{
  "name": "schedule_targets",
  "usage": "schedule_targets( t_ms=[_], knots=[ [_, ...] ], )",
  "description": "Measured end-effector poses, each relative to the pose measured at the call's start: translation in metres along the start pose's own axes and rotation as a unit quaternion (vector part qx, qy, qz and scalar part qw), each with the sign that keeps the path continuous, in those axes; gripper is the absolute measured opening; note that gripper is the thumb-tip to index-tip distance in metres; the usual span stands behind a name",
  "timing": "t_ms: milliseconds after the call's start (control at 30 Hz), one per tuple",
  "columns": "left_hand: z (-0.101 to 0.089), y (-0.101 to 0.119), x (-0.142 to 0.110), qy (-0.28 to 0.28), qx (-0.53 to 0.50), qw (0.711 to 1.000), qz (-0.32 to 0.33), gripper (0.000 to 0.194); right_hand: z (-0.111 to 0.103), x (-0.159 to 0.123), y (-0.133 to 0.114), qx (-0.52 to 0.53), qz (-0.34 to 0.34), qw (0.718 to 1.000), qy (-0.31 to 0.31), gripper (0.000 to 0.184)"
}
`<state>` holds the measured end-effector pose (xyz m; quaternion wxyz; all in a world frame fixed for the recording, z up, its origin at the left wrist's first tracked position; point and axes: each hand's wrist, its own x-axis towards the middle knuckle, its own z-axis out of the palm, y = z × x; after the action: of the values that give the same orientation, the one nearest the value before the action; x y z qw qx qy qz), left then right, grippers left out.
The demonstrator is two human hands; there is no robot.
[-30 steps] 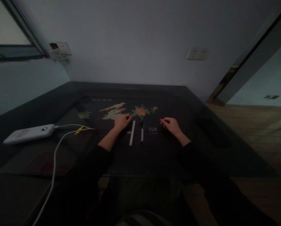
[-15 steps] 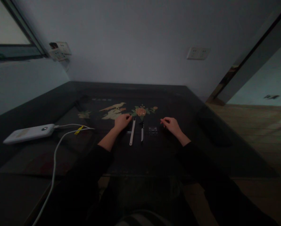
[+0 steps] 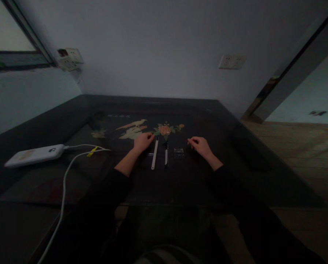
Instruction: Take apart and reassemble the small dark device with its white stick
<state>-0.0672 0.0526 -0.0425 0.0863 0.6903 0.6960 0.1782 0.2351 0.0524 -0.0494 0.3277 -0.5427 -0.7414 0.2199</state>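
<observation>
My left hand (image 3: 143,141) rests on the dark table (image 3: 158,187) with its fingers curled in. Just right of it lies a long, thin white strip-like tool (image 3: 154,156) with a hole at its near end. Beside that is a slim black-and-white item (image 3: 166,156), too dark to name exactly. Further right sits a small clear plastic box (image 3: 178,153); what is in it cannot be made out. My right hand (image 3: 199,145) lies to the right of the box, apart from it, fingers curled together. I see nothing held in either hand.
A white power bank (image 3: 34,155) with a white cable (image 3: 64,187) and yellow tag (image 3: 92,151) lies at the left. A dark flat object (image 3: 250,154) is at the right. Behind the table is a wall with sockets (image 3: 232,62).
</observation>
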Motion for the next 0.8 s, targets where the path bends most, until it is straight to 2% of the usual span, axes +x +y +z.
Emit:
schedule_targets(
  t_ms=[800],
  knots=[
    [0.0023,-0.0011,0.0018,0.001,0.004,1.0,-0.003,0.04,-0.0014,0.0001,-0.001,-0.008,0.002,1.0,-0.007,0.036]
  ],
)
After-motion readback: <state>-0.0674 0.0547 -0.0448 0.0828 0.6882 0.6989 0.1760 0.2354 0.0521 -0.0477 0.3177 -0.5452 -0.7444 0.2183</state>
